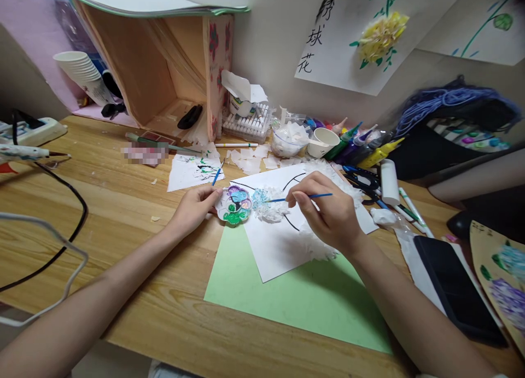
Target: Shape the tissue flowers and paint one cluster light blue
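Note:
My left hand [194, 207] grips the edge of a flower-shaped paint palette [233, 216] with green, purple and blue paint in its wells. A second blue brush [218, 173] stands out beside that hand's fingers; whether they touch it I cannot tell. In my right hand [326, 208] is a thin blue paintbrush [320, 195], its tip at a light-blue patch on a white paper flower [273, 208]. The flower is on a white sheet [266, 252] with black curved lines. More white paper petals show around and partly behind my right hand.
Green paper [295, 318] lies beneath the sheet. Behind stand a tub of paper scraps [289, 140], a paper cup [323, 141] and paint bottles [356, 143]. A phone [457, 288] and scissors [361, 178] lie right; cables [77, 203] run left. An open box [164, 66] stands at the back.

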`<state>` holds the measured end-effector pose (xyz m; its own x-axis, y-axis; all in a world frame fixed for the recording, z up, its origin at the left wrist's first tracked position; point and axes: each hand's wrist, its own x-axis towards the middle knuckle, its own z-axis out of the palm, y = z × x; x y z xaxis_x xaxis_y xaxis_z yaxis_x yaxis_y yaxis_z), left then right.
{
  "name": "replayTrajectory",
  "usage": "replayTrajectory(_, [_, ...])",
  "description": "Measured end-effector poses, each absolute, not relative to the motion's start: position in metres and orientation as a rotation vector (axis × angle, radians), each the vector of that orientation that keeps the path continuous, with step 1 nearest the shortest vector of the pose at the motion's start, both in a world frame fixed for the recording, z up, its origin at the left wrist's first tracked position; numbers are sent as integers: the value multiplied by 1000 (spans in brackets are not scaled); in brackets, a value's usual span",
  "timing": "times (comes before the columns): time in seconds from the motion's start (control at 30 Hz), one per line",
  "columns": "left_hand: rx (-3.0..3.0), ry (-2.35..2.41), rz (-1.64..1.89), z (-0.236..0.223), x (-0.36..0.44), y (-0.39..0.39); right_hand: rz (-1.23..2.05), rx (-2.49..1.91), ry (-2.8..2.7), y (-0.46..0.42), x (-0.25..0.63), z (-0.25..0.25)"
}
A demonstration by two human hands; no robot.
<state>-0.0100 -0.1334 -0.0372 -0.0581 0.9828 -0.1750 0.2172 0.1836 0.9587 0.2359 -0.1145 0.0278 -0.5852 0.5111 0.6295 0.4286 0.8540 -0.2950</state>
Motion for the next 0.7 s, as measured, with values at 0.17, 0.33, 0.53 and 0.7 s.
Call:
replayTrajectory(0.17, [1208, 1474, 988, -38, -10, -133, 122, -671, -2292, -115, 236, 27])
replayTrajectory(0.33, [1212, 1478, 991, -37, -10, -134, 144, -656, -2303, -114, 237, 28])
replayTrajectory(0.53, [1211, 1479, 982, -36, -9, -134, 134, -670, -2257, -116, 238, 32])
replayTrajectory(0.7, [1221, 1495, 971, -36, -9, -134, 140, -652, -2293, -115, 237, 32])
